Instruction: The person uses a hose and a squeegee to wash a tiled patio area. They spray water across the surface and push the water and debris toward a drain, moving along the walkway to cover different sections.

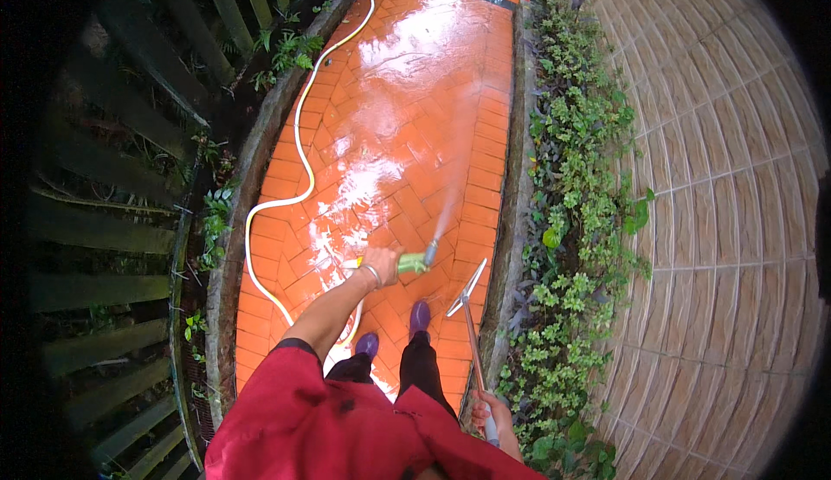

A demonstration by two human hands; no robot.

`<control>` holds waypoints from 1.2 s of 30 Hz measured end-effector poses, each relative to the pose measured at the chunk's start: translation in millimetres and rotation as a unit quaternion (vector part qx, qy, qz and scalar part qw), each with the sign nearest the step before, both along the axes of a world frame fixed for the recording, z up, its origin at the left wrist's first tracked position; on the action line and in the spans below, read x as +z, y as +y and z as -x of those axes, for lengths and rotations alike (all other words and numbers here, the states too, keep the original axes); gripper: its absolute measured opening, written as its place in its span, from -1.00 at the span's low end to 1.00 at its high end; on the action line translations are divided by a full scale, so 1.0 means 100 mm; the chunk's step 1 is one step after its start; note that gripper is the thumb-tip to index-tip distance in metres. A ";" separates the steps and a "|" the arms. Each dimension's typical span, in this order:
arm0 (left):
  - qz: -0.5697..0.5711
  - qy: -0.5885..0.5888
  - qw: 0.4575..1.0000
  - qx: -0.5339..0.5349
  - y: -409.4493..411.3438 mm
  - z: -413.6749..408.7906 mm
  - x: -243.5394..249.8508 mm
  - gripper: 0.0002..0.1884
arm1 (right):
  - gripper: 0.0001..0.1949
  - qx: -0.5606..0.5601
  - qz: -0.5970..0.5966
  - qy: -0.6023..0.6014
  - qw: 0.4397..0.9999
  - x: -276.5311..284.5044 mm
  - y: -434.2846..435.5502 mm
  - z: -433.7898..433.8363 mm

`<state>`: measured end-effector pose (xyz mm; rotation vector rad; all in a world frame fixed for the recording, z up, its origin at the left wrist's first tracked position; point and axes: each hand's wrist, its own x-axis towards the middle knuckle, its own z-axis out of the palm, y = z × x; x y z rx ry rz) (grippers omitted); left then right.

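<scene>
My left hand grips a green hose spray nozzle held out over the path. From its grey tip a jet of water shoots forward along the right side of the paving. My right hand, low at my right side, is closed around the grey grip of a long-handled squeegee. The squeegee's white head is near the path's right border; whether it touches the bricks I cannot tell. A pale yellow-white garden hose winds along the left of the path and comes back towards my feet.
Wet, shiny orange brick paving runs ahead between stone kerbs. Leafy plants line the right kerb beside a tiled wall. On the left stands a dark slatted wooden fence. My purple shoes stand on the bricks.
</scene>
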<state>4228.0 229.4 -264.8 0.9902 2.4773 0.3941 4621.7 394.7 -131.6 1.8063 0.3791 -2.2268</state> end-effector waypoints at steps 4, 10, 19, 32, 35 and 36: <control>-0.023 -0.001 1.000 -0.002 0.37 0.16 -0.05 -0.70 | -0.83 0.014 0.027 0.004 1.000 -0.02 0.36 0.13; -0.008 0.010 1.000 -0.004 0.91 0.42 -0.08 -0.74 | -0.80 0.069 0.039 -0.010 0.997 0.02 0.84 0.35; -0.003 -0.005 1.000 0.017 1.39 0.64 -0.23 -0.62 | -0.74 0.094 0.030 -0.038 0.994 -0.04 1.38 0.62; -0.036 -0.011 0.998 0.043 1.72 0.64 -0.22 -0.68 | -0.72 0.147 0.040 -0.035 0.988 0.04 1.73 0.75; -0.042 0.017 0.997 0.063 1.77 0.65 -0.24 -0.62 | -0.73 0.151 0.046 -0.040 0.987 0.02 1.76 0.71; -0.041 0.023 0.998 0.048 1.78 0.65 -0.24 -0.59 | -0.73 0.150 0.046 -0.047 0.987 0.01 1.77 0.70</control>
